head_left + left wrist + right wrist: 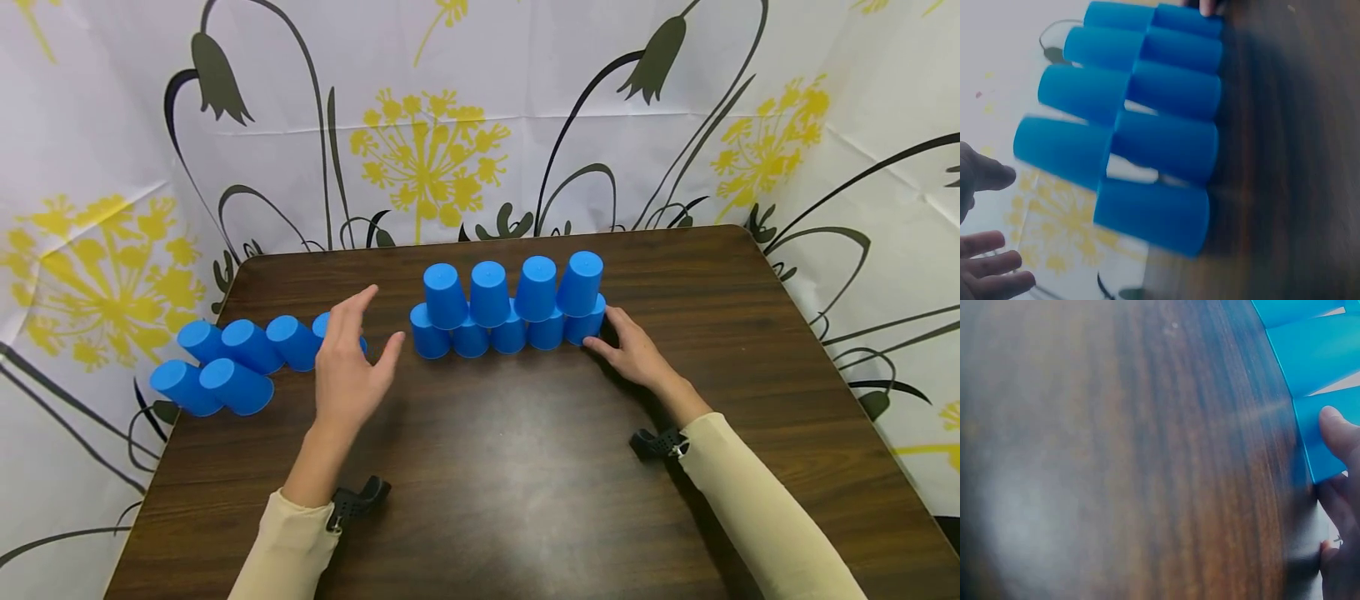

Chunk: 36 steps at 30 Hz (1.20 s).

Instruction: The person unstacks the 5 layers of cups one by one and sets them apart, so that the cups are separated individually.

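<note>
Several upside-down blue cups form a bottom row (471,337) on the table, side by side. Above them, an upper row of blue cups (489,294) bridges the joints between the lower ones. My right hand (637,354) holds the rightmost bottom cup (1319,447), its thumb (1335,428) across the front and its fingers around the side. My left hand (351,375) is raised left of the stack, fingers spread and holding nothing. In the left wrist view its fingers (994,265) are apart from the nearest cups (1154,215).
To the left stand more upside-down blue cups (251,346), two of them in front (236,386); my left hand partly covers this group. The brown wooden table (510,467) ends at a flower-patterned white curtain (300,167). Black straps (656,443) circle both wrists.
</note>
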{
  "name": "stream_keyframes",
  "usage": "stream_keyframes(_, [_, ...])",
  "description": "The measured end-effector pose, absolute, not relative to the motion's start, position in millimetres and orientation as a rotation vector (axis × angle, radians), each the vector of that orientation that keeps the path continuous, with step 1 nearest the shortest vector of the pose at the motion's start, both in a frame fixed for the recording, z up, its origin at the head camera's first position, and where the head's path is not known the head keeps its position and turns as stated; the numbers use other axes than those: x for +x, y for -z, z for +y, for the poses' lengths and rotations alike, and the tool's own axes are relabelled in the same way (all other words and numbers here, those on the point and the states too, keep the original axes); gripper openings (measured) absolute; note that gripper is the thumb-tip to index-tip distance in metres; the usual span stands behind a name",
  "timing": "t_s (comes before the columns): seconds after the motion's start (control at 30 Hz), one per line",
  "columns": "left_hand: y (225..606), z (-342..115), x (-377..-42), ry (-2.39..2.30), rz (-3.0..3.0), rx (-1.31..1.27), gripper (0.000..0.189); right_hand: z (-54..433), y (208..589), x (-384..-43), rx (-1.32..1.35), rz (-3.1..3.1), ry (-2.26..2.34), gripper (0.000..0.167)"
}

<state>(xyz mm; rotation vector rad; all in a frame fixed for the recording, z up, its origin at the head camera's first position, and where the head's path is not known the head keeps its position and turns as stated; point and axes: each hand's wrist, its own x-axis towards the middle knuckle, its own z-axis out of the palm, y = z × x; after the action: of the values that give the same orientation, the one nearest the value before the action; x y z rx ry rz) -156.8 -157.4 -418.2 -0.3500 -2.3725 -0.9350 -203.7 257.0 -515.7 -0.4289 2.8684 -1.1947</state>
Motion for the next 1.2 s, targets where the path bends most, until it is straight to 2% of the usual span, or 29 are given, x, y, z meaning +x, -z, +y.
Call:
stream_keyframes(0.47, [426.4, -108.8, -190.4, 1.104, -2.364, -0.46, 0.066, 258.8, 517.8, -204.2, -0.415, 2.878, 1.186, 0.067])
stream_keyframes(0.83, [435.5, -100.4, -197.3, 1.121, -2.307, -0.419, 0.055, 258.5, 516.5, -202.8, -0.423, 2.874, 1.19, 0.068])
stream_keyframes(1.2, [436.9, -100.2, -199.6, 1.178, -2.281, -0.413, 0.052, 259.5, 518.9, -205.0, -0.418, 2.869, 1.187, 0.069])
